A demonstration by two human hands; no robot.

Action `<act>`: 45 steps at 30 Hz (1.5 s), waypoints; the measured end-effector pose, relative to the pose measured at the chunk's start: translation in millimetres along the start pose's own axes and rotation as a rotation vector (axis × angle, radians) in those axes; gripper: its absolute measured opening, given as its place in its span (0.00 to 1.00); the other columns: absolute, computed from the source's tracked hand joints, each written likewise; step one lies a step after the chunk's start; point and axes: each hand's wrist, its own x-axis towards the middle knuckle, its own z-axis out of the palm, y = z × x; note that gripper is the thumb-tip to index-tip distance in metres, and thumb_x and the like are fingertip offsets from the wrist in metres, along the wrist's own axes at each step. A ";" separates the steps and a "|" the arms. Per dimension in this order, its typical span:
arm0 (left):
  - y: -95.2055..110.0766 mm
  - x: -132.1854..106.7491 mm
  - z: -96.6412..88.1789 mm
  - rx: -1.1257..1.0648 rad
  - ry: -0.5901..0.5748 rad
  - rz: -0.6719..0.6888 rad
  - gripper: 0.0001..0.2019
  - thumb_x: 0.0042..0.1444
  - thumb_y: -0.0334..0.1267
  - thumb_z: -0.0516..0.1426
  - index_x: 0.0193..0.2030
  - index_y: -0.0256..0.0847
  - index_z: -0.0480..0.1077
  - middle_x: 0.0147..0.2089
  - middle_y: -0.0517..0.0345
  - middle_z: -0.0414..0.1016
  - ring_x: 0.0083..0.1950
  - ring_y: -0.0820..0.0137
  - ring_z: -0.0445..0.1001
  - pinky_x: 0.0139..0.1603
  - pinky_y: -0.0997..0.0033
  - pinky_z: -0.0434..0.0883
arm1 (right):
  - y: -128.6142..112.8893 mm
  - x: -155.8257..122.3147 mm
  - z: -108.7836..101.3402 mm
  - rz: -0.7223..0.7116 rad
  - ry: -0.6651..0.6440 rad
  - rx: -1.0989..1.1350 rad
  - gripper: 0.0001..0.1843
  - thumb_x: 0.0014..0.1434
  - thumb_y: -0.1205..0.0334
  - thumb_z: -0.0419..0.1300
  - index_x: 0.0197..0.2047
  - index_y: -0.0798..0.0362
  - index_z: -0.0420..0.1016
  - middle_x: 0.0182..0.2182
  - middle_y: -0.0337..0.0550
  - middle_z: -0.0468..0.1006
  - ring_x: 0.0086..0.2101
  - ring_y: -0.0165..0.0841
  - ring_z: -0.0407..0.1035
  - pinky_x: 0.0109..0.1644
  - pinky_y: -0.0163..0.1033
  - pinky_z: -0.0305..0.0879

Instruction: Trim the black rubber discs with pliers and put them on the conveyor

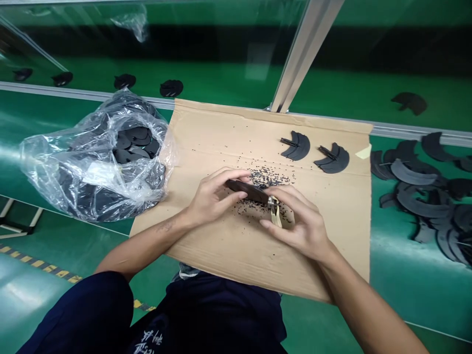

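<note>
My left hand (212, 196) pinches a flat black curved part (246, 190) over a sheet of brown cardboard (228, 246). My right hand (300, 221) is closed round a small tool with a metal ferrule and pale handle (274, 210), its tip against the part's right end. Black shavings (265, 176) lie scattered on the cardboard just beyond my hands. Two small stacks of black crescent parts (297, 146) (333, 158) rest on the cardboard's far right.
A clear plastic bag (99, 162) full of black parts sits to the left. A loose pile of black parts (424, 189) covers the green bench at right. An aluminium rail (306, 46) and a green conveyor belt with several black parts (171, 88) run behind.
</note>
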 end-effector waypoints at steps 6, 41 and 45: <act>-2.9 3.2 -6.8 0.097 -0.038 0.080 0.11 0.61 0.27 0.59 0.48 0.40 0.77 0.46 0.52 0.80 0.50 0.70 0.78 0.53 0.67 0.77 | 3.6 0.7 -12.0 -0.103 -0.060 -0.207 0.31 0.59 0.64 0.67 0.64 0.41 0.68 0.49 0.49 0.78 0.47 0.42 0.74 0.48 0.50 0.72; -0.8 -2.3 -0.4 0.039 -0.073 0.234 0.15 0.60 0.24 0.59 0.51 0.41 0.78 0.46 0.52 0.81 0.47 0.73 0.79 0.47 0.73 0.78 | 2.7 -4.1 -15.0 -0.237 -0.028 -0.703 0.12 0.64 0.66 0.63 0.51 0.57 0.75 0.36 0.47 0.83 0.33 0.33 0.74 0.37 0.39 0.70; 4.0 0.3 -1.7 0.068 -0.052 0.195 0.11 0.59 0.31 0.63 0.49 0.40 0.77 0.42 0.54 0.80 0.44 0.72 0.78 0.45 0.72 0.77 | 7.7 -5.2 -13.1 -0.137 0.008 -0.597 0.12 0.66 0.65 0.61 0.52 0.53 0.75 0.38 0.45 0.83 0.36 0.32 0.75 0.40 0.38 0.71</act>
